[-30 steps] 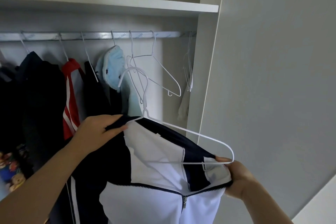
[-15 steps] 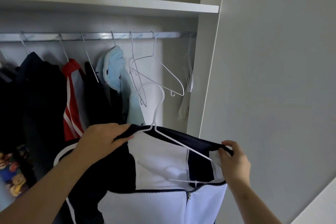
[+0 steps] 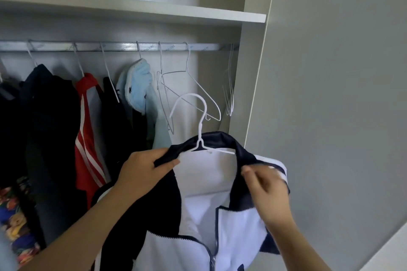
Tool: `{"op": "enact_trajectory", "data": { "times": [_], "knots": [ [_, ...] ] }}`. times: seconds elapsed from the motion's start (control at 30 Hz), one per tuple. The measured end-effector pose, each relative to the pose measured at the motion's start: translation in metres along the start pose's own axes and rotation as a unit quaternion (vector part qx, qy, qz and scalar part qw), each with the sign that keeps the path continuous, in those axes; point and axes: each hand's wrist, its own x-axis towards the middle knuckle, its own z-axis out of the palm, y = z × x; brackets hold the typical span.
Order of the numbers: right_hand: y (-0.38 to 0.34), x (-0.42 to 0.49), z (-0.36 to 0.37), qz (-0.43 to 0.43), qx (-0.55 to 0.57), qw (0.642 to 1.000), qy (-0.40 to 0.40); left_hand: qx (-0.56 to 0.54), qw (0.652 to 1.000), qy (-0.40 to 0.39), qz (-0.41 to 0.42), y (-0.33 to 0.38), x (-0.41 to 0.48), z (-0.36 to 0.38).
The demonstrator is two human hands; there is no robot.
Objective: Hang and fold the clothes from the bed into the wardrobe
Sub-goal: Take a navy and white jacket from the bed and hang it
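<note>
Legible markings: none confirmed.
Faint printed lettering is noted at repeated intervals along the hanging rail of the wardrobe, but it is too small and blurred to be read. No label, brand, number or sign is made out elsewhere.

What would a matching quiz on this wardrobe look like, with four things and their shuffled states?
Things: 1 navy-and-white jacket; 2 red jacket; 3 empty wire hanger; 4 light blue garment.
States: A bare on the rail; B held by left hand and right hand, off the rail; C between dark clothes; D beside the empty wire hanger.
Pairs: 1-B, 2-C, 3-A, 4-D.
</note>
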Motion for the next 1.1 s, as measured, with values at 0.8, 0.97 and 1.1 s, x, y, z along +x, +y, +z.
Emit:
{"op": "enact_trajectory", "data": {
  "times": [0.8,0.97,1.1],
  "knots": [
    [0.013,0.013,-0.013,0.241,-0.203,0.949,0.000,-0.090,0.988,-0.049,-0.119,0.060,-0.008,0.047],
    [0.024,0.012,-0.035,0.290,-0.165,0.942,-0.005,-0.237,0.895,-0.328,-0.187,0.073,-0.011,0.068],
    [0.030,0.010,-0.050,0.324,-0.124,0.938,-0.007,-0.244,0.875,-0.368,-0.198,0.074,-0.005,0.068]
  ]
}}
